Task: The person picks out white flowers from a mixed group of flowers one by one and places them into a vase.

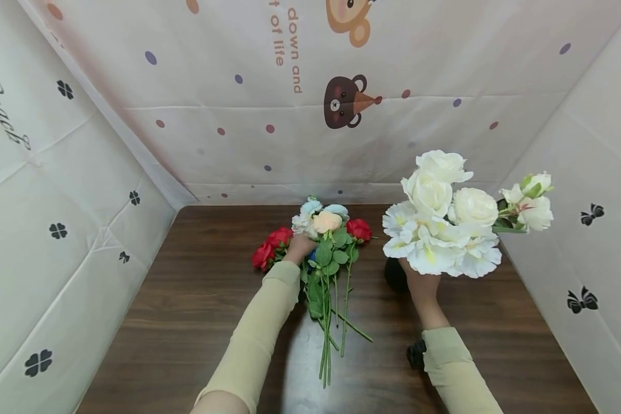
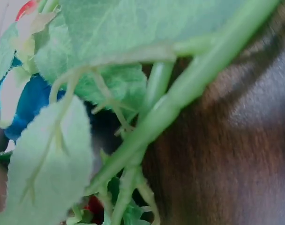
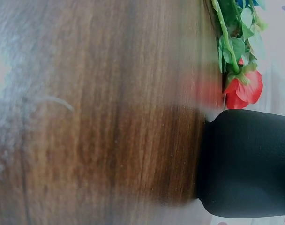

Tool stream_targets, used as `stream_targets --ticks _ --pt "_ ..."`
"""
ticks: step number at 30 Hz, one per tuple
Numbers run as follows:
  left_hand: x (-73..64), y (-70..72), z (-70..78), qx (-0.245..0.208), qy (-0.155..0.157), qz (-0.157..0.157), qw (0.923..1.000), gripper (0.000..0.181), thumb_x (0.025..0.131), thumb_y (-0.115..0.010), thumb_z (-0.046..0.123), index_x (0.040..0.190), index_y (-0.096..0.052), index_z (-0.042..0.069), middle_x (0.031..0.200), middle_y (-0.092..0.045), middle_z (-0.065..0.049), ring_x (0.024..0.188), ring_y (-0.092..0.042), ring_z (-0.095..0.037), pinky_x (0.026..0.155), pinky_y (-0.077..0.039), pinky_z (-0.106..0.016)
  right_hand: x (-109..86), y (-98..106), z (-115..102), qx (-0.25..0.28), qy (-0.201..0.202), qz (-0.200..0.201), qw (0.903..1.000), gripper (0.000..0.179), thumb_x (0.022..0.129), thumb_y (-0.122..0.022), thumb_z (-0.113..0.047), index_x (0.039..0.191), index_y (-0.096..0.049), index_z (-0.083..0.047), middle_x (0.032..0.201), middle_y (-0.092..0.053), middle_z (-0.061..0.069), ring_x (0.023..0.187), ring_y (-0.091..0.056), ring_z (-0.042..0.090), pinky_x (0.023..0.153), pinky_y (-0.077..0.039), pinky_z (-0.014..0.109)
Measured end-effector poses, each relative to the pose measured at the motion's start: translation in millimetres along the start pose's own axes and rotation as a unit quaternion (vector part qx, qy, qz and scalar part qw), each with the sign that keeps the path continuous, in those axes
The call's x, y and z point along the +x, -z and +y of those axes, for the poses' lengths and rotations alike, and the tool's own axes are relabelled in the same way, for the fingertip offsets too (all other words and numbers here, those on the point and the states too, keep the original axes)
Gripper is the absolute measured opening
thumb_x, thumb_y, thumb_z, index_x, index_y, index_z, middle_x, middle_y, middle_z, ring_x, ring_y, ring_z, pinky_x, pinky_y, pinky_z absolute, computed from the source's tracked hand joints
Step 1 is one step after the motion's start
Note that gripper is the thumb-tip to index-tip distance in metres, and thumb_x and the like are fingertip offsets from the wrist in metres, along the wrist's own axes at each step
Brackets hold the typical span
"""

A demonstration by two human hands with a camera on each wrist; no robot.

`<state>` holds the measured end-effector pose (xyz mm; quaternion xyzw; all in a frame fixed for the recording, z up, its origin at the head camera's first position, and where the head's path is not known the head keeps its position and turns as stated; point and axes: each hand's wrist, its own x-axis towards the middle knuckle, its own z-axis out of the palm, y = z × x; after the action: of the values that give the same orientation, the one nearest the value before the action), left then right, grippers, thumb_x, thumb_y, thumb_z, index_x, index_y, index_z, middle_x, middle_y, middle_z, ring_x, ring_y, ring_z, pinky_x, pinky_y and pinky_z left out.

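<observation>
In the head view my left hand point(image 1: 301, 247) reaches in among a loose bunch of artificial flowers; its fingers are hidden by the blooms. Around it are red roses point(image 1: 272, 247), a peach rose point(image 1: 327, 222), pale blue-white blooms point(image 1: 304, 223) and green leaves point(image 1: 332, 253). Close in the left wrist view cross a thick green stem point(image 2: 180, 96), leaves and a blue bloom point(image 2: 27, 105). My right hand point(image 1: 422, 283) holds a black vase point(image 3: 250, 164) that stands on the table, most of the fingers out of sight. White flowers point(image 1: 445, 218) rise from the vase and cover its top.
Under everything is a dark wooden table point(image 1: 212, 322). Several bare stems point(image 1: 327, 356) point toward its front edge. A single red rose point(image 1: 359, 230) lies right of the bunch. Printed cloth walls point(image 1: 227, 149) enclose the back and both sides.
</observation>
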<state>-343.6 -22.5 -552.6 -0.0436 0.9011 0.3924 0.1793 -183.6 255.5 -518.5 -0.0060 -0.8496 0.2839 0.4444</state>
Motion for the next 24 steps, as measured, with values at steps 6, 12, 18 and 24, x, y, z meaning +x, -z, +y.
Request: stream_targets --ticks 6,12,18,24 --pt "-30.9 8.5 23.6 -0.051 -0.043 0.099 0.9929 0.033 0.095 -0.072 0.021 0.074 -0.057 0.001 0.068 -0.055 -0.011 0.065 -0.050 -0.022 0.066 -0.044 -0.032 -0.7 4 -4 0.009 -0.023 -0.006 0.9997 0.059 0.075 -0.078 0.005 0.127 -0.051 0.015 0.128 -0.058 0.031 0.123 -0.054 0.043 0.103 -0.045 0.049" --pt "-45.6 13.1 31.7 -0.065 -0.080 0.159 0.9819 0.027 0.101 -0.066 0.020 0.085 -0.056 0.001 0.055 -0.033 0.003 0.049 -0.032 -0.010 0.054 -0.031 -0.026 -0.7 5 -4 0.004 -0.021 -0.010 0.9997 0.059 0.075 -0.079 0.004 0.126 -0.052 0.014 0.127 -0.059 0.030 0.123 -0.055 0.043 0.101 -0.046 0.053" --pt "-46.4 14.7 22.1 -0.022 -0.021 0.135 0.9903 0.026 0.098 -0.068 0.022 0.111 -0.064 -0.001 0.090 -0.070 -0.016 0.071 -0.061 -0.023 0.067 -0.049 -0.035 -4.0 2 -1 -0.017 -0.006 -0.012 0.9998 0.054 0.075 -0.079 0.005 0.121 -0.053 0.015 0.121 -0.061 0.031 0.117 -0.058 0.044 0.092 -0.050 0.059" --pt "-49.6 11.6 22.2 0.209 -0.045 0.170 0.9619 0.046 0.095 -0.075 0.030 0.129 -0.056 0.004 0.116 -0.068 -0.016 0.105 -0.067 -0.033 0.088 -0.056 -0.048 -4.8 3 0 -0.015 -0.012 -0.017 0.9997 0.060 0.075 -0.080 0.005 0.126 -0.051 0.015 0.128 -0.058 0.031 0.123 -0.054 0.044 0.097 -0.048 0.061"
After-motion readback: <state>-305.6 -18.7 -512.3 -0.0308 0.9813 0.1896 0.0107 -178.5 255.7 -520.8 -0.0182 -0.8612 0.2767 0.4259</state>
